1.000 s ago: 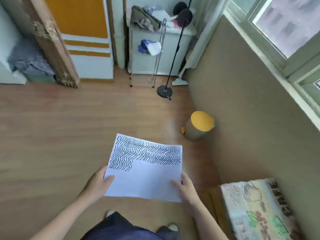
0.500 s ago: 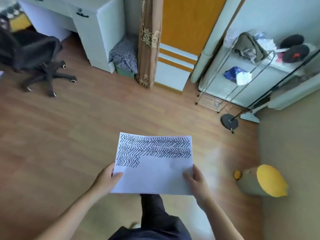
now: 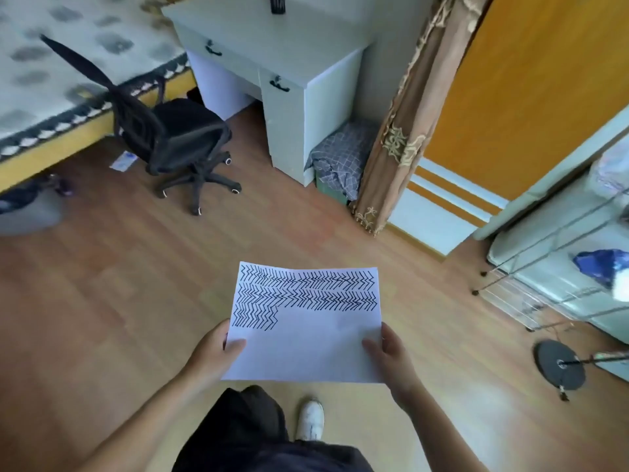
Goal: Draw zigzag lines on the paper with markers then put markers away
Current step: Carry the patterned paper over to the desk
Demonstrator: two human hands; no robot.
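Your left hand (image 3: 214, 352) and right hand (image 3: 391, 356) each pinch a side edge of the white paper sheet (image 3: 306, 335) with black zigzag rows, held flat between them above the wooden floor (image 3: 102, 318).

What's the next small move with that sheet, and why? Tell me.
Probably carry the paper on toward the white desk and set it down. Both the left hand and right hand pinch its side edges in mid-air over the floor; zigzags fill only its top part, no marker is clearly in view, and the desk is the nearest flat surface.
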